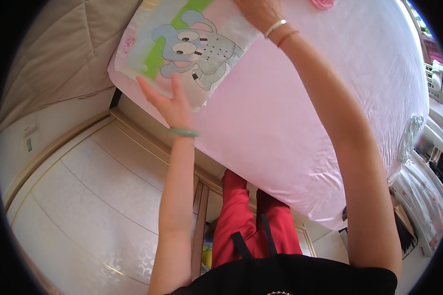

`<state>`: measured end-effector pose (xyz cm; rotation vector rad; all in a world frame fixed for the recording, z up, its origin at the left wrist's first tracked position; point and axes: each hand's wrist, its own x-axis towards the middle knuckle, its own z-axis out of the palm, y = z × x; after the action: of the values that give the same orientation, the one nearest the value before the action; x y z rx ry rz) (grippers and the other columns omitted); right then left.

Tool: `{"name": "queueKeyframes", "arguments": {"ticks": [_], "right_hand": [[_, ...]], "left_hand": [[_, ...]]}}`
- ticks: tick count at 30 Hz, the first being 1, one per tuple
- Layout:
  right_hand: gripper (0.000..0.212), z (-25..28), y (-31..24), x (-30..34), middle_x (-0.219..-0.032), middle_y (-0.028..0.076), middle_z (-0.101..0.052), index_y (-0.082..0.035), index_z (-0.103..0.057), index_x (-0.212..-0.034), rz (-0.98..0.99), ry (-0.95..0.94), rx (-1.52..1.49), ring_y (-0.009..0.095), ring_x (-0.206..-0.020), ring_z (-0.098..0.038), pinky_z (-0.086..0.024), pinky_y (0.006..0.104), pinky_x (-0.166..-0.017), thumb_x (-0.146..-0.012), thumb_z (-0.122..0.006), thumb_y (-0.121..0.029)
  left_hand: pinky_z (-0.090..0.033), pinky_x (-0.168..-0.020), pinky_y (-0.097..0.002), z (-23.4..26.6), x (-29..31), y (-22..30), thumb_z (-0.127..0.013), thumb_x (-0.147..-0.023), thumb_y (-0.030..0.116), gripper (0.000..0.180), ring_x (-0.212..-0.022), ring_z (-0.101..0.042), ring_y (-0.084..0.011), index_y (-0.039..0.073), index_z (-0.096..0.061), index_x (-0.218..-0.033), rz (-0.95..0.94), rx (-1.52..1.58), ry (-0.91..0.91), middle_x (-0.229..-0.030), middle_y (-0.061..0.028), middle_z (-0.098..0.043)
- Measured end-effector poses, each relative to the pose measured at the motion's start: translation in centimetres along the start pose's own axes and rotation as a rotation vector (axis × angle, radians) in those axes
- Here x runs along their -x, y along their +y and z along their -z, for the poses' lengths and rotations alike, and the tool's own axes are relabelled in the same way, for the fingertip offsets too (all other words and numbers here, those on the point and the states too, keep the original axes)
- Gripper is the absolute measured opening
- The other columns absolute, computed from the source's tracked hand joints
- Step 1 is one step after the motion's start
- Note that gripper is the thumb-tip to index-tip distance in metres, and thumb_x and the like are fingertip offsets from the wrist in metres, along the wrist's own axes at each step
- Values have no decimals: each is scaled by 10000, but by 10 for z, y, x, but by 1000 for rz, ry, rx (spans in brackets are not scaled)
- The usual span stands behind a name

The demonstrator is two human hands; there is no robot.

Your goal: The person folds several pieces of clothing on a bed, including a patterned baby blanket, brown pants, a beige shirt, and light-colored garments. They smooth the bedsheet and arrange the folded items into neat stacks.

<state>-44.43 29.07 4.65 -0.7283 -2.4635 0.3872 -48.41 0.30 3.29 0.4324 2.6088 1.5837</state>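
Observation:
A cartoon-print pillowcase point(214, 51) lies on the bed's pink sheet point(275, 118), at the far left corner. It shows a blue-grey, big-eared animal on white, green and pink; whether a pillow fills it I cannot tell. Over its near left edge is my left hand point(174, 105), a green bangle at the wrist. Its fingers are spread and slightly blurred, with nothing in them. My right hand point(262, 14), wearing a silver bangle and a red cord, reaches to the pillowcase's far right side. The upper picture edge cuts off its fingertips, so its grip is hidden.
A beige quilted surface point(59, 44) rises at the left of the bed. Below it stand pale panelled doors point(88, 196) with wooden trim. A pink item point(323, 4) rests at the far edge. Clutter and a floral cloth point(421, 196) line the right side.

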Motion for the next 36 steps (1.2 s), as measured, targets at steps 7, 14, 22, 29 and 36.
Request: {"name": "queueKeyframes", "arguments": {"ticks": [7,14,22,29,36], "right_hand": [[662,-21,-23,87,-1605,81,-272,-174,-381,-1505,225,-251,50,276,-1509,-154,-64,523,-1212,-950,-516,-508],[680,-45,16,95,-1614,69,-259,-187,-364,-1517,227,-314,68,271,-1516,-133,-65,520,-1213,-952,-484,-545],[651,-2,20,107,-1182,199,-629,-8,-509,-1297,-745,-199,-687,286,-1019,-618,-475,424,-918,-847,-720,-427],[556,-1,10,89,-1121,231,-668,-19,-526,-1329,-547,-62,-549,398,-1023,-641,-515,435,-871,-888,-656,-333],[396,-32,63,132,-1023,222,-674,-24,-574,-1240,-369,219,-291,397,-968,-645,-517,440,-850,-943,-581,-286]], "left_hand": [[-63,-1139,-667,-27,26,-20,-590,-924,522,722,-1499,-98,-412,336,-285,-1551,-603,-822,-505,-1640,-164,-107],[-53,-1126,-688,-41,34,-36,-682,-873,471,778,-1502,-82,-410,322,-310,-1540,-583,-864,-526,-1640,-151,-130],[-141,-1117,-663,4,0,-29,-710,-870,422,770,-1490,-127,-431,234,-353,-1526,-326,-192,-253,-1632,-175,-134],[-102,-1126,-660,-27,14,-17,-578,-957,472,577,-1495,-130,-412,322,-425,-1492,-672,-755,-420,-1621,-172,-188],[-99,-1153,-615,-52,42,-2,-528,-987,437,533,-1496,-179,-353,293,-433,-1491,-722,-645,-426,-1629,-108,-216]]}}
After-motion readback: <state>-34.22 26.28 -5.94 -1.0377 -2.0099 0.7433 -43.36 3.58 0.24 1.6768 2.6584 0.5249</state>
